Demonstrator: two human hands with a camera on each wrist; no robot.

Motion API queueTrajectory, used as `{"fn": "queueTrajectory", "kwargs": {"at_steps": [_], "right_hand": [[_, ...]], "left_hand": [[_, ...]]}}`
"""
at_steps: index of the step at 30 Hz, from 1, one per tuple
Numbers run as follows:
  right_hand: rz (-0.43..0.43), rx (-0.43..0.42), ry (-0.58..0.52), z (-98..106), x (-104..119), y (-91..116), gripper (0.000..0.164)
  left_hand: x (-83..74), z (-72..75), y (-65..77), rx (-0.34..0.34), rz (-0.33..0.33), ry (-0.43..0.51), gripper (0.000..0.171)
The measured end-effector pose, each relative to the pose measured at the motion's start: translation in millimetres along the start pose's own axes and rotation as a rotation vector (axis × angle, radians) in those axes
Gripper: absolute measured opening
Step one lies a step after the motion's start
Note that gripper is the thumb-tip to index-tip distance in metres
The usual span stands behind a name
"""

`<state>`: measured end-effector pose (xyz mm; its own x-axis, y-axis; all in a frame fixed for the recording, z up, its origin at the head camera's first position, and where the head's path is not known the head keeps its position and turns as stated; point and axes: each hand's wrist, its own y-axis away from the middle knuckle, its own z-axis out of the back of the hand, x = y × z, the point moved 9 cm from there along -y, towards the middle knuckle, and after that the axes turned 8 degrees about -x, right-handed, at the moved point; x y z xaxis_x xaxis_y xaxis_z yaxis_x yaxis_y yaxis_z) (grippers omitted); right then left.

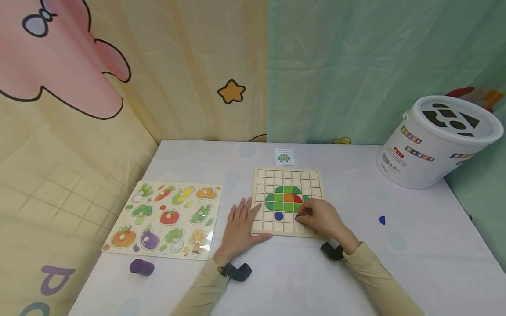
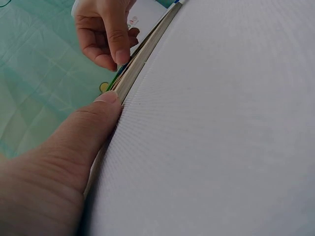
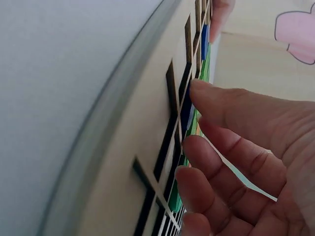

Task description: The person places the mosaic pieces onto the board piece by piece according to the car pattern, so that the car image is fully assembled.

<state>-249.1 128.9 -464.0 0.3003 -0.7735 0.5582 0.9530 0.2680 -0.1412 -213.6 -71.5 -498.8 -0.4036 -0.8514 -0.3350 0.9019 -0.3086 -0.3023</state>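
A square wooden grid board (image 1: 269, 226) lies in the middle of the table. Green, orange and red pieces (image 1: 278, 205) form a rounded shape in its cells, with a blue round piece (image 1: 278, 216) below. My left hand (image 1: 240, 230) rests at the board's left edge with fingers spread; its thumb touches the near edge. Over the lower right cells, my right hand (image 1: 322, 217) pinches a small blue piece (image 1: 298, 217), mostly hidden by the fingers. In the right wrist view, the thumb is against that blue piece (image 3: 186, 105) at a cell.
A small picture card (image 1: 283, 157) lies behind the board. To the left are a vegetable puzzle board (image 1: 158, 219) and a purple cylinder (image 1: 142, 267). Rightward lies a loose blue piece (image 1: 382, 220); a white bucket (image 1: 431, 145) stands at the back right.
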Motion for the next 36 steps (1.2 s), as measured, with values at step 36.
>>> {"fn": "queueTrajectory", "kwargs": {"at_steps": [36], "right_hand": [[-0.284,-0.155,0.169,116,-117,76,0.034]], "left_hand": [[-0.4,-0.5,0.0,-0.010,-0.009,-0.009,0.092]]}}
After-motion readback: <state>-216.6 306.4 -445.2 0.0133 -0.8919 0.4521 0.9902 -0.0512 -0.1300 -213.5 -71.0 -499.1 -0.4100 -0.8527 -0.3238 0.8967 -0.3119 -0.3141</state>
